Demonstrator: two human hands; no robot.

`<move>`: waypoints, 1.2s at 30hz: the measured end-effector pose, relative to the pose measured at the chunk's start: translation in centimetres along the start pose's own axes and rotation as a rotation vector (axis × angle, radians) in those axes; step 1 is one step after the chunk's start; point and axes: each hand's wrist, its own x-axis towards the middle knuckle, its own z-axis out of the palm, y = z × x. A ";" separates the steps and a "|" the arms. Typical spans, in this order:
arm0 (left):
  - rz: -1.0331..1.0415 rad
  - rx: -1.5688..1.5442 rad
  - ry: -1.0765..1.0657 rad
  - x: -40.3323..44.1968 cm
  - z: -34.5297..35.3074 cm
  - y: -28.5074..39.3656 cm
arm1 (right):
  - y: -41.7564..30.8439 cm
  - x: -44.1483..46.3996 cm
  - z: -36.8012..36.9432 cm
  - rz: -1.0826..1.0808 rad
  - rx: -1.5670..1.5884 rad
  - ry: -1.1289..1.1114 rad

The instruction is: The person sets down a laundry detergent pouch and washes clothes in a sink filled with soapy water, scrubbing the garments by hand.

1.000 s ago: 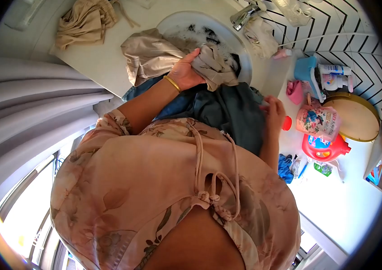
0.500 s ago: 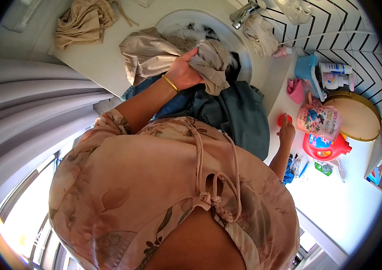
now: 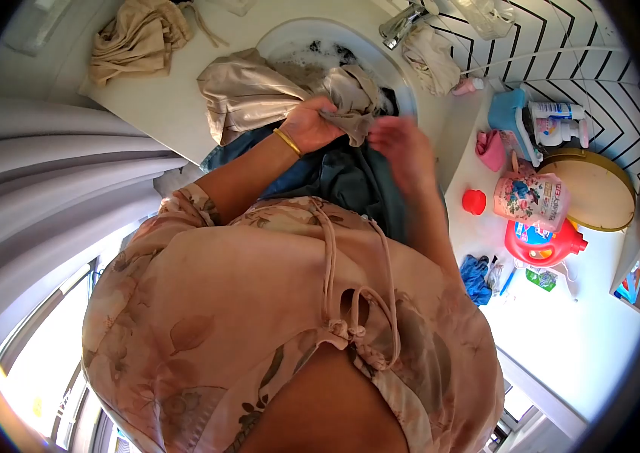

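Left hand (image 3: 311,128) grasps beige garment (image 3: 248,92) at near edge; likely soft, wet-heavy, slippery, best held bunched. Right hand (image 3: 409,157) at right, blurred; can't tell grip.

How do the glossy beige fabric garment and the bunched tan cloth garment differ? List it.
The glossy beige fabric garment shines; the bunched tan cloth garment looks more matte.
The glossy garment spreads partly over the round white basin; the tan garment lies apart from it on the white counter.
The left hand grips the glossy garment; no hand touches the tan garment.
Both are beige-toned.
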 end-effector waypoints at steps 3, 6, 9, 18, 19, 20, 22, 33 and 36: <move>0.050 0.094 -0.010 -0.2 -0.3 0.1 | 3.6 4.2 1.0 -0.144 -0.524 0.147; 0.101 0.164 0.018 -0.6 0.0 0.6 | 3.5 4.7 1.5 -0.290 -0.852 0.209; 0.009 0.133 0.261 -0.6 -0.7 1.3 | 5.5 1.3 5.4 -0.725 -1.118 0.074; 0.029 0.069 0.095 0.6 0.8 1.3 | 2.1 4.6 1.2 0.273 0.302 -0.063; 0.032 0.109 0.113 0.8 0.5 1.4 | 2.2 5.4 0.9 0.337 0.414 -0.174; 0.039 0.148 0.132 1.0 -0.2 1.4 | 2.2 6.2 0.7 0.403 0.524 -0.288; 0.050 0.199 0.236 0.8 -0.7 1.9 | 2.0 8.0 0.7 0.345 0.360 -0.227; 0.155 0.149 0.378 2.1 -0.1 2.2 | 4.1 5.0 7.3 -0.819 -1.100 0.062; 0.158 0.241 0.454 2.9 -0.7 1.1 | 5.5 12.5 4.9 -0.608 -1.192 0.352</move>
